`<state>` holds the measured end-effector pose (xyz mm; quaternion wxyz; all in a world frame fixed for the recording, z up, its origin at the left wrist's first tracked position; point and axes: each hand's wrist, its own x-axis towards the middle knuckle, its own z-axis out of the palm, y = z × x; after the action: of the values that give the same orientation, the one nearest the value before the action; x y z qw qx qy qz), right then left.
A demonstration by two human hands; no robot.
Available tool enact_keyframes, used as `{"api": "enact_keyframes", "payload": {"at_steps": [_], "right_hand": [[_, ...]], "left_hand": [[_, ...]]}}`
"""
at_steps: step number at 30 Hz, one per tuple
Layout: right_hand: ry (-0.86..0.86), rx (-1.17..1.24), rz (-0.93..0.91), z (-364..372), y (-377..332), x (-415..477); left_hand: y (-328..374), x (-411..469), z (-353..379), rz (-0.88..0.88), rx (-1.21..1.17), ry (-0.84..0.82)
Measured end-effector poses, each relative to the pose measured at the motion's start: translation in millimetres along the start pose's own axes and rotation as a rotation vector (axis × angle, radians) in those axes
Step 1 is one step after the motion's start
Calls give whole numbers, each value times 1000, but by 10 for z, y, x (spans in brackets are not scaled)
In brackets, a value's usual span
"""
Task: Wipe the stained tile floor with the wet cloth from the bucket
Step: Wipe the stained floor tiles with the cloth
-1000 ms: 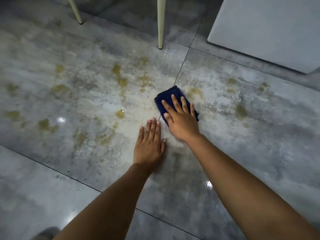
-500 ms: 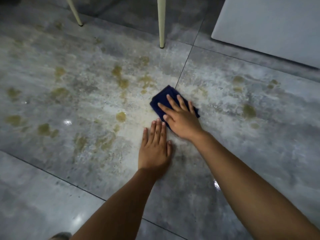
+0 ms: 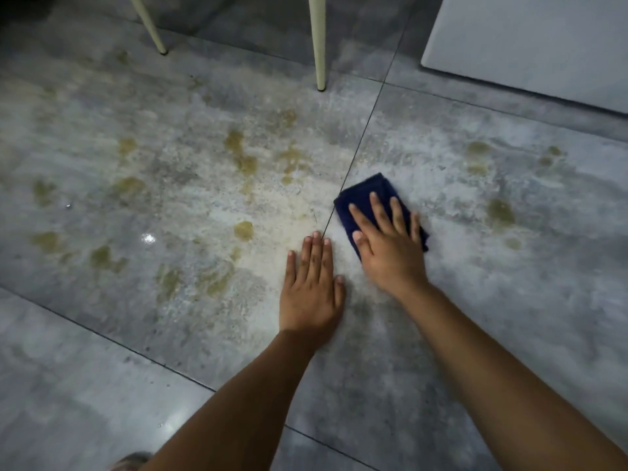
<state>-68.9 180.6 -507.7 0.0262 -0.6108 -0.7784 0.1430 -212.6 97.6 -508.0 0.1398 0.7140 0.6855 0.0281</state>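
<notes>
Both hands lay spread flat: right hand (image 3: pixel 390 246) pressing the cloth (image 3: pixel 367 195), left hand (image 3: pixel 311 287) beside it on the floor (image 3: pixel 170 334).

Cream leg (image 3: pixel 319 45), white panel (image 3: pixel 530 39) ahead

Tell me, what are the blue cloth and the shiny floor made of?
The blue cloth looks like soft fabric, maybe microfibre: matte, folded, no shine. The floor looks like glossy grey tile, probably ceramic: straight grout lines and bright reflections.
</notes>
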Motion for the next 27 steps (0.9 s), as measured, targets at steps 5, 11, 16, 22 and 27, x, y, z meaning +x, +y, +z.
{"api": "enact_keyframes", "payload": {"at_steps": [5,11,16,22,27], "right_hand": [[73,50,345,-92,616,1],[122,70,558,14,189,-557],[47,78,548,-328,878,132],[231,128,998,-109,1068,-178],[107,62,735,-151,959,-58]], "left_hand": [[8,-83,14,-9,-1,-64],[269,374,-86,145,27,22],[644,1130,-42,211,19,5],[751,1125,193,172,16,3],[790,1108,133,158,55,-26]]}}
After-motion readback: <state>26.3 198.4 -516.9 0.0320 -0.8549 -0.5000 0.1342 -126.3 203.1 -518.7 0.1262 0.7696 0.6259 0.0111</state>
